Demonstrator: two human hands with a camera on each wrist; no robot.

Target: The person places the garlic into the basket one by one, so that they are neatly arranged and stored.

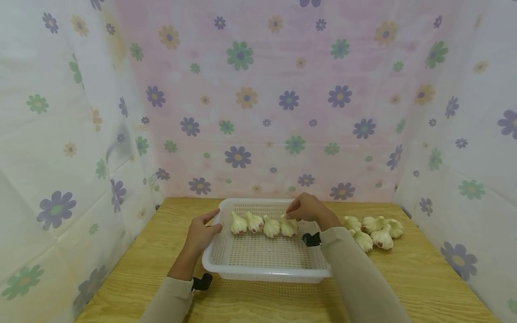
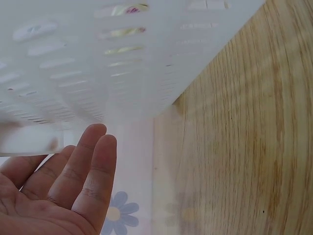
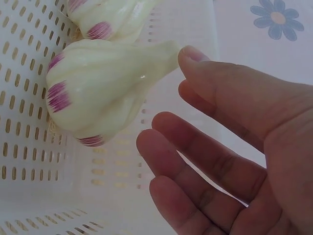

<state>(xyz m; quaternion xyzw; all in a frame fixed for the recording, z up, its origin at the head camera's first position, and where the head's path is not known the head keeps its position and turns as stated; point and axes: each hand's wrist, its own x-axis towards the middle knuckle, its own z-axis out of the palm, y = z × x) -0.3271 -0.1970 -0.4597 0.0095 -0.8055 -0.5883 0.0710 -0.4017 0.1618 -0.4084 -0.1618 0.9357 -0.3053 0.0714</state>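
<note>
Several pale garlic bulbs (image 1: 271,227) with purple streaks lie in a row inside a white perforated plastic basket (image 1: 278,271). My left hand (image 1: 203,233) grips the basket's left rim, thumb over the edge and the other fingers underneath on the outer side. At the right end of the row, my right hand (image 1: 308,208) is over the last garlic bulb (image 3: 98,93). In the right wrist view its thumb tip is right at the end of that bulb's stem, while the other fingers (image 3: 200,161) are spread loosely apart from the bulb.
A pile of garlic bulbs (image 1: 381,237) lies on the wooden table (image 1: 420,273) to the right of the basket, partly behind my right sleeve (image 1: 359,273). Flower-patterned cloth (image 1: 258,112) hangs at the back and on both sides.
</note>
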